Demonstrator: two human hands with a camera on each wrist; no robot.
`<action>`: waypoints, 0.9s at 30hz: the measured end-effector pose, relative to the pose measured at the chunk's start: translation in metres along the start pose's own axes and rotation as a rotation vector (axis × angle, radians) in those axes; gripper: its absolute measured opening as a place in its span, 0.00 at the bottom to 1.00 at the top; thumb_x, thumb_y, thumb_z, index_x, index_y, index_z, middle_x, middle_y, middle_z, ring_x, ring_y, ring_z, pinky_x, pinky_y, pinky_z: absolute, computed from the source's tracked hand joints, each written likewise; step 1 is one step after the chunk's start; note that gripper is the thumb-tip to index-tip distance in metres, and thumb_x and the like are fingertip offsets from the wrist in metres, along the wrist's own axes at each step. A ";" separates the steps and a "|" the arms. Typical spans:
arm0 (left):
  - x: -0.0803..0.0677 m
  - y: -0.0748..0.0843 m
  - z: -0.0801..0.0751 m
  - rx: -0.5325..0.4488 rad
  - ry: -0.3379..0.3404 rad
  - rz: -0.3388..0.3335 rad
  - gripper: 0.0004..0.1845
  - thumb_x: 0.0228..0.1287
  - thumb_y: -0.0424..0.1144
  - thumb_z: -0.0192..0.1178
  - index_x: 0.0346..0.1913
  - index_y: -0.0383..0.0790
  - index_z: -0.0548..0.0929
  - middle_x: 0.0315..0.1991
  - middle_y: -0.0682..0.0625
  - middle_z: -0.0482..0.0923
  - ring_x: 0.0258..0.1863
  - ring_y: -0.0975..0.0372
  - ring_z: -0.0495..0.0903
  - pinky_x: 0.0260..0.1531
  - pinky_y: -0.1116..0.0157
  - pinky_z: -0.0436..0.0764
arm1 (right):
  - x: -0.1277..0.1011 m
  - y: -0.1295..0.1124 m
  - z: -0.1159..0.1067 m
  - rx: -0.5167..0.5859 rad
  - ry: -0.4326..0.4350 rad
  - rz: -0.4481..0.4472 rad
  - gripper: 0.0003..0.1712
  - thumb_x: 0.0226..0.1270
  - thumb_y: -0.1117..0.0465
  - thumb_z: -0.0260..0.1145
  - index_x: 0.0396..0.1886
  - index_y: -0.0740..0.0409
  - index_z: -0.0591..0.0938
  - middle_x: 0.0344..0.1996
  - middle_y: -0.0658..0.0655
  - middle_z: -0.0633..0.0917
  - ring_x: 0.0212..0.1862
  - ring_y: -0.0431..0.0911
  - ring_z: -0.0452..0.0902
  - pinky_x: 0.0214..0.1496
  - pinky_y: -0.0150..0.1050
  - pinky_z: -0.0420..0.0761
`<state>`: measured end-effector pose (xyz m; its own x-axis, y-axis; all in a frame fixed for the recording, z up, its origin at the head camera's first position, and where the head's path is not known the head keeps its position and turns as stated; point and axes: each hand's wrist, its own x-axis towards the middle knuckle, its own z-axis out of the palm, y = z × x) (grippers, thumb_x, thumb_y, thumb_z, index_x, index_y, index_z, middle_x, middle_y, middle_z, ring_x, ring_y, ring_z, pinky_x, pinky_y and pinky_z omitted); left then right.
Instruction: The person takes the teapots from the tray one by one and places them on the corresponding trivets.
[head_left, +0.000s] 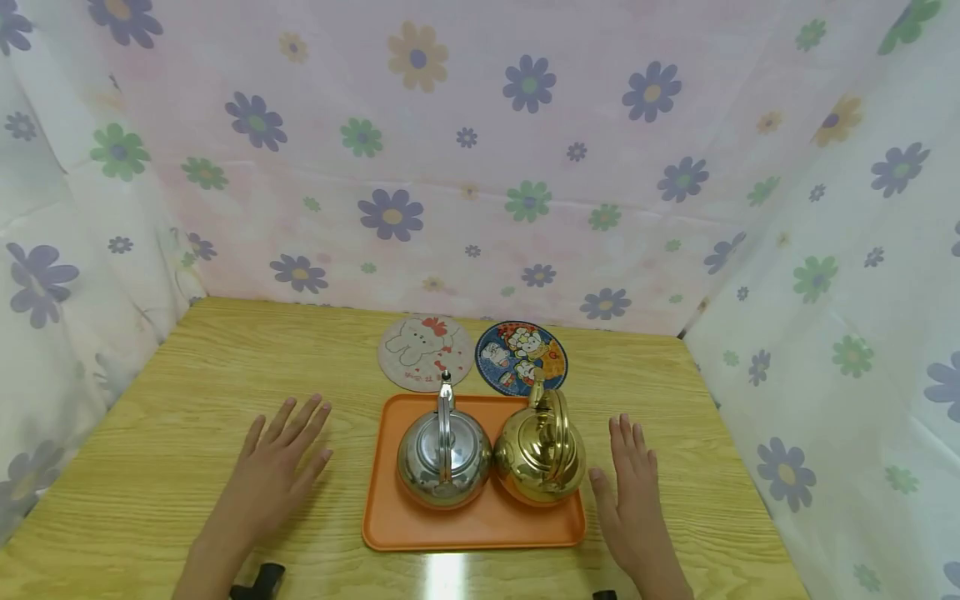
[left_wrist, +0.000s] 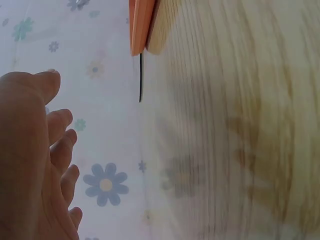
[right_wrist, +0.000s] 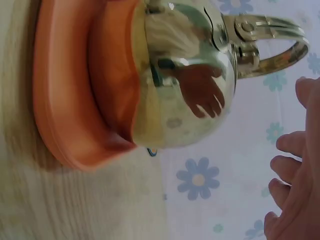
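Note:
A silver kettle (head_left: 427, 467) and a gold kettle (head_left: 525, 467) stand side by side on an orange tray (head_left: 450, 533), seemingly touching, spouts toward the back. To the left of the tray my left hand (head_left: 273, 471) hovers with fingers spread, holding nothing. Close by the gold kettle's right side is my right hand (head_left: 633, 492), fingers straight and apart from it. In the right wrist view the gold kettle (right_wrist: 185, 115) mirrors a hand on its shiny side. Only a corner of the tray (left_wrist: 142, 25) shows in the left wrist view.
Behind the tray lie two round mats: a pale one with a rabbit (head_left: 405, 354) and a dark blue one with cartoon figures (head_left: 491, 358). Flowered cloth (head_left: 480, 167) hangs at the back and both sides of the wooden table (head_left: 150, 433).

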<state>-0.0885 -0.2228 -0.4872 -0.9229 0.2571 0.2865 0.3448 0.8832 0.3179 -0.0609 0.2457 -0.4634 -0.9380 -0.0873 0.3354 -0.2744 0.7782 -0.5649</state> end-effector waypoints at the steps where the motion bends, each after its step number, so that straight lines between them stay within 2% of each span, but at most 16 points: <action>1: 0.000 0.001 0.001 -0.004 -0.001 0.004 0.35 0.77 0.51 0.54 0.81 0.46 0.60 0.80 0.43 0.57 0.80 0.43 0.51 0.76 0.37 0.43 | -0.001 -0.001 0.002 0.005 0.015 -0.009 0.39 0.82 0.59 0.54 0.84 0.50 0.48 0.82 0.62 0.49 0.83 0.51 0.32 0.79 0.65 0.34; 7: -0.001 0.006 0.005 -0.011 -0.003 0.021 0.34 0.77 0.51 0.55 0.80 0.45 0.62 0.80 0.44 0.58 0.79 0.42 0.54 0.77 0.39 0.43 | -0.002 -0.010 0.011 0.008 0.070 -0.070 0.42 0.76 0.67 0.58 0.84 0.50 0.51 0.82 0.59 0.53 0.83 0.43 0.35 0.83 0.54 0.36; 13: -0.001 0.011 0.008 -0.020 -0.001 0.037 0.34 0.77 0.51 0.54 0.80 0.46 0.61 0.79 0.44 0.59 0.80 0.44 0.53 0.77 0.40 0.43 | -0.002 -0.020 0.018 0.081 0.091 -0.070 0.41 0.75 0.69 0.58 0.83 0.48 0.55 0.82 0.57 0.55 0.83 0.46 0.37 0.82 0.40 0.37; 19: -0.001 0.018 0.011 -0.041 -0.001 0.046 0.32 0.77 0.50 0.55 0.79 0.45 0.64 0.79 0.44 0.60 0.79 0.45 0.54 0.77 0.40 0.45 | 0.000 -0.031 0.021 0.182 0.104 -0.073 0.39 0.77 0.70 0.56 0.82 0.48 0.58 0.81 0.57 0.58 0.83 0.50 0.44 0.78 0.25 0.41; 23: 0.000 0.022 0.012 -0.065 -0.007 0.057 0.32 0.77 0.49 0.55 0.78 0.44 0.65 0.78 0.44 0.61 0.79 0.44 0.56 0.77 0.41 0.46 | 0.002 -0.037 0.022 0.216 0.107 -0.118 0.38 0.76 0.72 0.56 0.82 0.53 0.59 0.80 0.59 0.59 0.81 0.55 0.48 0.77 0.22 0.43; 27: -0.001 0.027 0.015 -0.078 0.004 0.078 0.31 0.77 0.48 0.56 0.78 0.43 0.66 0.78 0.44 0.63 0.78 0.43 0.57 0.79 0.45 0.42 | 0.003 -0.042 0.021 0.237 0.098 -0.113 0.37 0.76 0.71 0.56 0.81 0.52 0.60 0.79 0.57 0.61 0.81 0.50 0.50 0.76 0.22 0.47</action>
<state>-0.0807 -0.1936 -0.4924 -0.8923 0.3219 0.3166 0.4277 0.8273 0.3643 -0.0567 0.1997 -0.4551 -0.8770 -0.0957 0.4708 -0.4285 0.5989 -0.6765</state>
